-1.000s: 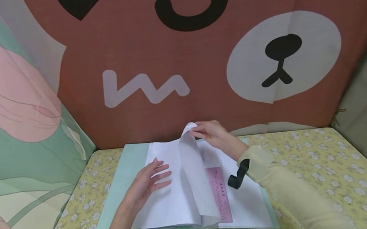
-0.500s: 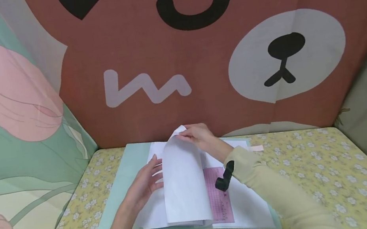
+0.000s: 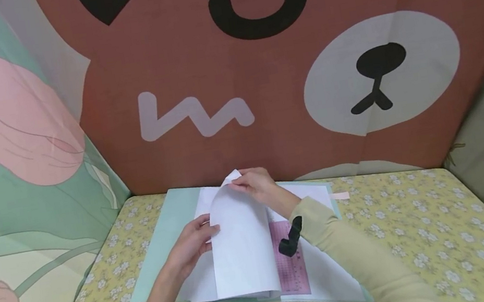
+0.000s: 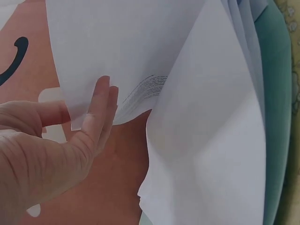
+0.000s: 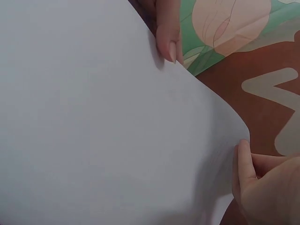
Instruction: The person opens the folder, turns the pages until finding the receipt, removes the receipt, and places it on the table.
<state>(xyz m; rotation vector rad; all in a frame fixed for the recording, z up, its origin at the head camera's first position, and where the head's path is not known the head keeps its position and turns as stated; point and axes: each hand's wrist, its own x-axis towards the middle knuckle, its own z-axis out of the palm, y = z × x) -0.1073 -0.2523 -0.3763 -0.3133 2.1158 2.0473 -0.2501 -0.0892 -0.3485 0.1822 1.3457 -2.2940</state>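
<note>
A book with a mint-green cover (image 3: 181,218) lies spread open on the table, its white pages facing up. One white page (image 3: 242,248) stands raised and curved over the left half. At the top corner of that page, my right hand (image 3: 258,186) pinches it between thumb and fingers. My left hand (image 3: 191,243) holds the page's left edge, thumb in front and fingers behind. Printed lines (image 4: 150,86) show on paper in the left wrist view. To the right of the raised page lies a pink rectangular sheet (image 3: 292,270) with a grid and print, partly covered.
A yellow floral cloth (image 3: 406,230) covers the table. Behind it hangs a brown fabric backdrop (image 3: 186,38) with a bear design. A pale pink tab (image 3: 341,196) sticks out past the book's right edge. Black straps (image 3: 291,238) hang at both wrists.
My right hand has carried the page leftward and slightly down, turning its blank side toward me. My left hand, earlier open beside it, now holds the page's left edge.
</note>
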